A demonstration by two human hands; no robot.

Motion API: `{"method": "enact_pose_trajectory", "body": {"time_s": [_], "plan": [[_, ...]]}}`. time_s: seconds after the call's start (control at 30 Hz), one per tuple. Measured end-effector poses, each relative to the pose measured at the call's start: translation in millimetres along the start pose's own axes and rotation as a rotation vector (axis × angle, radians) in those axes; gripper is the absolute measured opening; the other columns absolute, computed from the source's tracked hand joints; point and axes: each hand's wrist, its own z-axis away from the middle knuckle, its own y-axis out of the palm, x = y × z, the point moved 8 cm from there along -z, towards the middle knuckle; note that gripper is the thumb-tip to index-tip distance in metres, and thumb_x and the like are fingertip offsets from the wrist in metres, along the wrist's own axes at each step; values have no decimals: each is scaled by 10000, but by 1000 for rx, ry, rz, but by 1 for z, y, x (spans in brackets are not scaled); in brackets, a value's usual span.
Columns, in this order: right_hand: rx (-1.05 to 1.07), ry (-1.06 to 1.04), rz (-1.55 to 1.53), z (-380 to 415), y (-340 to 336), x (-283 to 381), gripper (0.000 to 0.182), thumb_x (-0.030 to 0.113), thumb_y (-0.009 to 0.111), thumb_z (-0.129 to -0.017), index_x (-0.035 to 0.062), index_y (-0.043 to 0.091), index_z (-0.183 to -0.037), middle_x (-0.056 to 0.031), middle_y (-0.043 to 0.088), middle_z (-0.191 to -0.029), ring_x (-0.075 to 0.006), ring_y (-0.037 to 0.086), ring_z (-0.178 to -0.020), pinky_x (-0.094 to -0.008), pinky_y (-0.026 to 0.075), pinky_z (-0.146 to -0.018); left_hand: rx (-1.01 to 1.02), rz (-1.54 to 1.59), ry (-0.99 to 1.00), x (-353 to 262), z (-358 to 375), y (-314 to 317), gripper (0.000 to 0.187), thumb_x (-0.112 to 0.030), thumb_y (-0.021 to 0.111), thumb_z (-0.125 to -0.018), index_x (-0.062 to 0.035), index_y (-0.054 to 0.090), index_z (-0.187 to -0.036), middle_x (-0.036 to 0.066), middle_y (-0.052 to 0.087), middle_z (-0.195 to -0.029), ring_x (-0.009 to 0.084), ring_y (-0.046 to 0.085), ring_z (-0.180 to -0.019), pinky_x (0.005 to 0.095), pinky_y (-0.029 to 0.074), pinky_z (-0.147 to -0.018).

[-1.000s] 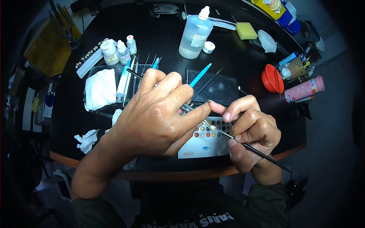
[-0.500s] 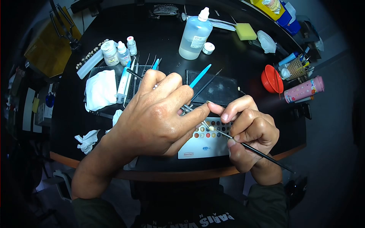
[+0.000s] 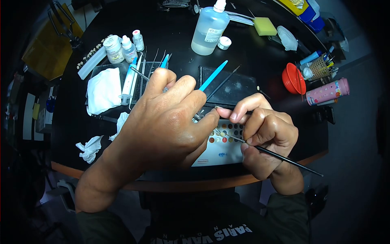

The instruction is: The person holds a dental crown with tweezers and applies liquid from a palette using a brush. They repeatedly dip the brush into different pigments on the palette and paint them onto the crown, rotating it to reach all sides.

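My left hand [image 3: 172, 118] is closed around slim metal forceps [image 3: 198, 116], mostly hidden by the fingers. A small cream tooth crown [image 3: 223, 133] shows at the forceps' tip, just past my left fingertips. In my right hand [image 3: 268, 136] a fine brush [image 3: 288, 160] with a black handle is pinched between thumb and fingers. Its thin tip points left, right at the crown. The two hands meet at their fingertips. Below them lies a white paint palette [image 3: 213, 153] with rows of coloured dots, partly covered by the left hand.
Behind the hands lie a dark slab [image 3: 231, 87], a blue pointed tool [image 3: 214, 76] and another brush [image 3: 227, 81]. A large clear bottle [image 3: 210, 32] stands further back. To the left are a white cloth [image 3: 103, 91] and small bottles [image 3: 129, 49]; right, a red bowl [image 3: 293, 79].
The view has shifted a little, with the tabletop things sitting higher. The forceps, crown and brush tip have moved slightly left and up together; both hands keep their hold.
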Motion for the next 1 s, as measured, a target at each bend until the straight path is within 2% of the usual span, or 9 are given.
{"method": "enact_pose_trajectory", "body": {"time_s": [0.3,0.6,0.8,1.0], "plan": [[4,-1,20,0,1,2,190,-132,654,-657,25,548,-675,-75,627,-714,-312,732,-938,-497,669,-972,-11,23,-5,1,0,0,217,-194,819,-765,-127,828,-971,3,485,-756,193,473,-735,412,324,-764],[0,20,54,2,0,1,193,-120,680,-644,31,565,-682,-76,644,-711,-312,744,-906,-451,670,-894,0,14,-2,0,-1,0,213,-197,814,-782,-125,830,-981,9,491,-764,197,477,-738,415,327,-767],[2,11,62,1,0,1,197,-106,695,-645,34,561,-682,-75,646,-710,-314,749,-897,-448,668,-885,-2,26,-6,1,0,0,240,-195,815,-779,-126,834,-1008,9,495,-768,198,486,-748,416,330,-769],[-40,-27,58,2,-3,0,174,-95,698,-714,24,570,-714,-91,637,-721,-292,701,-940,-466,678,-915,-13,-15,-18,8,0,-6,290,-178,803,-782,-99,843,-1058,32,546,-793,220,524,-770,428,371,-818]]}}
